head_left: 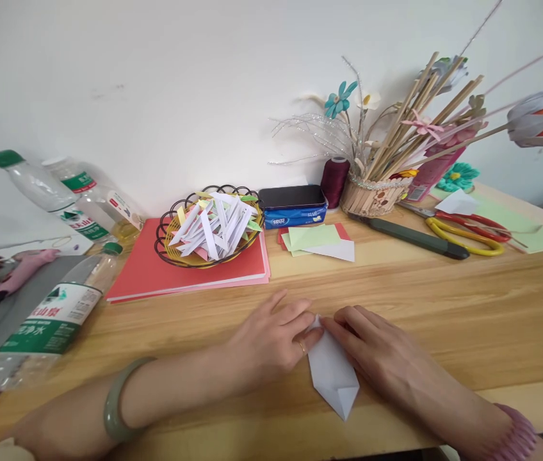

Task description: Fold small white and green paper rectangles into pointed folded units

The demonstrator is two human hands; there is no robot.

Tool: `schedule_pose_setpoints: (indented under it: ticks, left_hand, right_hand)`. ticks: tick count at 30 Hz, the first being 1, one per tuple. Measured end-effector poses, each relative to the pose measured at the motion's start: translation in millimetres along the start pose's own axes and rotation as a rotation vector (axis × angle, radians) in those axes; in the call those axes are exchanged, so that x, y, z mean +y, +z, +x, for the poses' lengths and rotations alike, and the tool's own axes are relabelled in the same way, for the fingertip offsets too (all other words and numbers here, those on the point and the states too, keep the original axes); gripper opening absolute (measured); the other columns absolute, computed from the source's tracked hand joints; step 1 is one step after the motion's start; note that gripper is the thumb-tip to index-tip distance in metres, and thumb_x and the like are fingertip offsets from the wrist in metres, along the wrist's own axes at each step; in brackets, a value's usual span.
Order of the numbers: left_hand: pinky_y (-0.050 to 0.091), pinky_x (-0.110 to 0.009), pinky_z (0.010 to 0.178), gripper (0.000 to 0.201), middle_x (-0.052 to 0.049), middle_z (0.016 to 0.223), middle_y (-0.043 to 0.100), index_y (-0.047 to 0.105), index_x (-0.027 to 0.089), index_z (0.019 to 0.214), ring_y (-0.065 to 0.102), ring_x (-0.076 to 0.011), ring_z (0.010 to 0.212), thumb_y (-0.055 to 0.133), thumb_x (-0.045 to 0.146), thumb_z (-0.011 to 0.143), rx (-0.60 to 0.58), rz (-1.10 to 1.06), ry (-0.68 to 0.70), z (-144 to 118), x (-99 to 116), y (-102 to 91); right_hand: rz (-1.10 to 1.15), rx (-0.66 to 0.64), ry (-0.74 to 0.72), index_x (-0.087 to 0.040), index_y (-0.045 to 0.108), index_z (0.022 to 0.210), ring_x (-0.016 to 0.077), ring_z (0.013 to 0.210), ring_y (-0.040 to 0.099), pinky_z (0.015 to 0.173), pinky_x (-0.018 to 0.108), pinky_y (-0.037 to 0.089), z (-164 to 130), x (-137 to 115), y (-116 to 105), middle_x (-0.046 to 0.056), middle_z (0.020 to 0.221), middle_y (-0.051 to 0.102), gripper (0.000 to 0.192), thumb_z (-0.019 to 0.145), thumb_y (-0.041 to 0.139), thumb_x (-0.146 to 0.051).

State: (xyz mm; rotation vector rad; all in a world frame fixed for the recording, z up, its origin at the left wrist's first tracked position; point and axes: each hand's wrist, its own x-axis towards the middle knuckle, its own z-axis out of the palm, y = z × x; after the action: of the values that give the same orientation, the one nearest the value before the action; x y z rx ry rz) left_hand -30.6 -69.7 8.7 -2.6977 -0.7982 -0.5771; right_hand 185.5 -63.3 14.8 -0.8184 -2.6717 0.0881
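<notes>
— What's in front of you?
— My light wooden table (pixel 468 307), grain running sideways, pushed against a plain white wall (pixel 180 77).
— And the light?
— Soft and even on my wall, with only faint shadows across the tabletop.

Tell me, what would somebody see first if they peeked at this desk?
Probably the two hands at the front of the wooden table: the left hand and right hand press down on a folded white paper with a pointed tip. Behind them a black wire basket full of folded paper strips sits on a red paper stack. At the back right, a little basket of paper flowers stands by the wall.
</notes>
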Motion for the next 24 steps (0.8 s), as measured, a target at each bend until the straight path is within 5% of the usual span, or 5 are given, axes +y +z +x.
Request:
schedule_pose_setpoints:
  ticks: [12,24]
  left_hand:
    - [0.034,-0.045,0.101,0.026,-0.004,0.109,0.064,0.062,0.017,0.105,0.050,-0.0210,0.112,0.038,0.017,0.096,0.008,0.029,0.016,-0.8,0.5,2.1]
    - [0.035,-0.052,0.100,0.027,-0.009,0.113,0.065,0.060,0.008,0.108,0.048,-0.0264,0.120,0.038,0.010,0.093,-0.066,0.121,0.143,2.8,1.6,-2.6]
  right_hand:
    - [0.162,-0.125,0.074,-0.019,0.051,0.113,0.0167,0.079,0.054,0.069,0.031,0.047,-7.6,12.4,-3.3,0.005,0.091,0.051,0.029,0.088,0.039,-0.011]
    - [-0.030,-0.138,-0.071,-0.017,0.051,0.116,0.0189,0.081,0.052,0.076,0.036,0.047,-16.1,14.6,-6.0,0.007,0.097,0.055,0.029,0.090,0.038,-0.013]
